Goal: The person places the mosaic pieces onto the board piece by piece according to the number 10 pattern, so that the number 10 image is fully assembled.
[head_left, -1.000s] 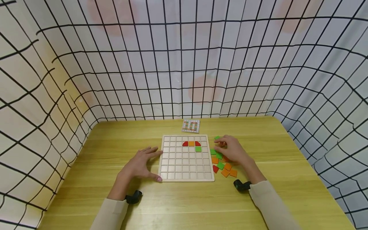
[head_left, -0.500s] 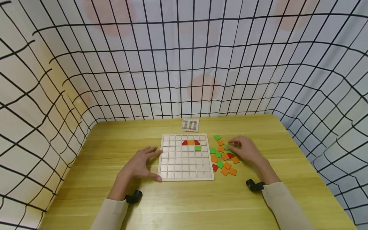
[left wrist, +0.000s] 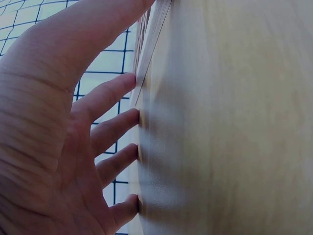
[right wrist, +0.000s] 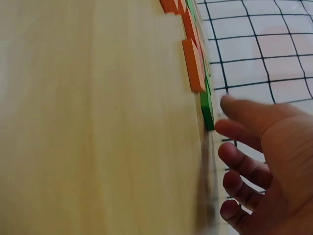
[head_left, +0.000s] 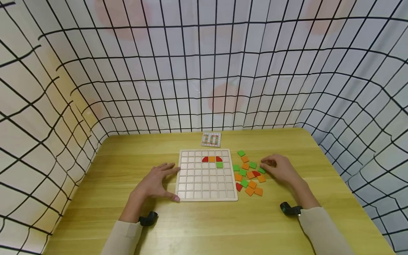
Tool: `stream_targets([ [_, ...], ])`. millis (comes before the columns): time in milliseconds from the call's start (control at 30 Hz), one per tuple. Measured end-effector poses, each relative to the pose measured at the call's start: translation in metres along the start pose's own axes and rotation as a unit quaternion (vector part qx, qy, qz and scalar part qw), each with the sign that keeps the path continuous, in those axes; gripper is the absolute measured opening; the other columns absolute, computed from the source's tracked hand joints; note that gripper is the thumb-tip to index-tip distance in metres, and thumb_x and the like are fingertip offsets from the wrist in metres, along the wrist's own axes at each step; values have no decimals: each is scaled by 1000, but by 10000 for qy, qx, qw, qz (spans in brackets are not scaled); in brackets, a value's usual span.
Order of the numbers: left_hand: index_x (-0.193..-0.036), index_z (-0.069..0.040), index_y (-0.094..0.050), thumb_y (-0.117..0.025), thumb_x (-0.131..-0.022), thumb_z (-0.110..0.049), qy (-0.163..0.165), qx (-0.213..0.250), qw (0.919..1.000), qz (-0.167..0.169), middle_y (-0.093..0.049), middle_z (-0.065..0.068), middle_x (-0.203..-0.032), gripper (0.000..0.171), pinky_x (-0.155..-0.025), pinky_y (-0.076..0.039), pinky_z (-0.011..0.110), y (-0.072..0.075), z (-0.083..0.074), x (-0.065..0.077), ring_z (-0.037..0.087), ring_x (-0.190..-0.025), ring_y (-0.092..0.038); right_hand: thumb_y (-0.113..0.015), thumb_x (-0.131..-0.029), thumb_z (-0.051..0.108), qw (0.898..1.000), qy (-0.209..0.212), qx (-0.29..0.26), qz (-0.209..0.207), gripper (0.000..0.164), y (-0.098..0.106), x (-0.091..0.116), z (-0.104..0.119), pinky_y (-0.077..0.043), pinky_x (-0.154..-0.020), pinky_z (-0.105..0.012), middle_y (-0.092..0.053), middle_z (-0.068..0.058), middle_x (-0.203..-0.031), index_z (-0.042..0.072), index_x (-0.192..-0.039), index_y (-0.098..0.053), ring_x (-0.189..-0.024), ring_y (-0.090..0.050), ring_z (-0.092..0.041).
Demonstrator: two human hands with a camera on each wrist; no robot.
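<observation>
A pale wooden grid board [head_left: 202, 185] lies flat on the table. In its upper right cells sit two red rounded tiles, an orange square tile [head_left: 212, 159] between them, and a green square tile [head_left: 219, 165] below. My left hand [head_left: 155, 181] spreads along the board's left side, thumb and forefinger at its edge. Just right of the loose tiles, my right hand [head_left: 280, 169] has loosely bent fingers and nothing shows between them. Closest to its fingertips is a green tile [right wrist: 207, 110], with an orange tile [right wrist: 194, 66] beside it in the right wrist view.
Several loose orange, green and red tiles, including a red tile [head_left: 239, 187], lie along the board's right side. Behind the board is a small card [head_left: 211, 139] with a coloured grid pattern. A black-and-white checked curtain [head_left: 204, 88] surrounds the wooden table [head_left: 204, 226].
My right hand has moved right, from above the upper part of the loose tiles to beside their right edge, uncovering several tiles. The left hand and the board tiles stay as they were.
</observation>
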State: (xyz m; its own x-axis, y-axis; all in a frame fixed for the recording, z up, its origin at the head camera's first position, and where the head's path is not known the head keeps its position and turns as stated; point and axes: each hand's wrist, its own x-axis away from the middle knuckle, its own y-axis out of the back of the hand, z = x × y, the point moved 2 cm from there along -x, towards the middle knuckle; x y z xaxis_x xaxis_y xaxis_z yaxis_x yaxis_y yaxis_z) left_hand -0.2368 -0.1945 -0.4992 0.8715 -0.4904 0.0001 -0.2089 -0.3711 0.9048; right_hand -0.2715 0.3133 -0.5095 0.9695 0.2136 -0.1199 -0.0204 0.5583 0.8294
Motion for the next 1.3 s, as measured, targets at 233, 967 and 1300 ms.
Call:
stream_targets([
  [233,-155,-28,-48,-86,-57,-78,22,3,10000,23,-37,9,-166,116,-122,-19,73,-1,0,0,43,-156,-27,-79,-90,45,9995,-116,-71,280,46,5,13,-6,-51,-86,-40,-69,-5,-109,13,-124,-74,-98,-58,-21],
  [967,-155,-26,-49,-86,-58,-77,5,-58,10000,9,-38,11,-166,116,-121,-20,74,0,0,0,44,-155,-28,-76,-95,35,9986,470,5,237,33,4,9,-1,-52,-79,-34,-69,3,-98,12,-118,-76,-88,-59,-14],
  [1300,-156,-28,-47,-85,-58,-78,-28,-99,9999,20,-37,9,-166,117,-121,-20,73,-2,1,2,43,-155,-28,-75,-95,36,9984,514,-92,212,34,-13,-11,25,-52,-83,-39,-70,0,-104,13,-120,-75,-94,-59,-19],
])
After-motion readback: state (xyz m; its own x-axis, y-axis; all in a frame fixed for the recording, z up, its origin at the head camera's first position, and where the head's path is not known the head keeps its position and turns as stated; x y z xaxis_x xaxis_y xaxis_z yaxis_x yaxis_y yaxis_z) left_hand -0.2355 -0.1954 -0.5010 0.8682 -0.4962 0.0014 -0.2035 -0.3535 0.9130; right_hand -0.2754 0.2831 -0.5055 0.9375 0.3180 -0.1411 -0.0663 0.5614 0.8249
